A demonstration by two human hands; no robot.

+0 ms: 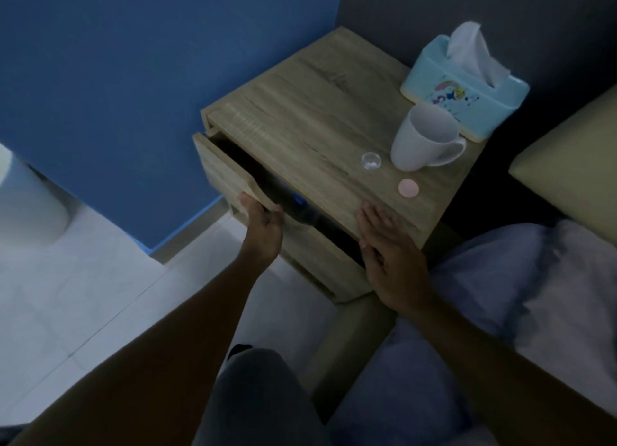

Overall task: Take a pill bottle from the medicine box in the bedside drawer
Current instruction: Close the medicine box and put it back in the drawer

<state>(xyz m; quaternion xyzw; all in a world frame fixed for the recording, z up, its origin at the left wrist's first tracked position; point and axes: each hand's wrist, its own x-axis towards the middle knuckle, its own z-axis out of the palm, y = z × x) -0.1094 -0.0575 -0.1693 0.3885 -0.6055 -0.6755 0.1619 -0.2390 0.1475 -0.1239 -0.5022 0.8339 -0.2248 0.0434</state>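
**Top drawer standing partly open, left hand on its front**

The light oak-grain wooden bedside cabinet [310, 138] is sitting in the corner beside a blue wall, and its top drawer [233, 178] is standing pulled partway out. Inside the dark gap, something clear and plastic with a blue patch [298, 203] is showing; whether it is the medicine box or a bottle cannot be told, and no pill bottle is making itself out. On the cabinet top, a pale blue tissue box [464, 85] with a white tissue sticking up is sitting at the back, a white ceramic mug [422, 138] is standing just in front of it, and a small clear round cap [370, 161] and a flat pink disc [408, 188] are lying nearer the edge.

The left hand [262, 227] is gripping the drawer front's top edge, fingers curled over it. The right hand [389, 258] is lying flat, fingers spread, on the cabinet's near corner, holding nothing.
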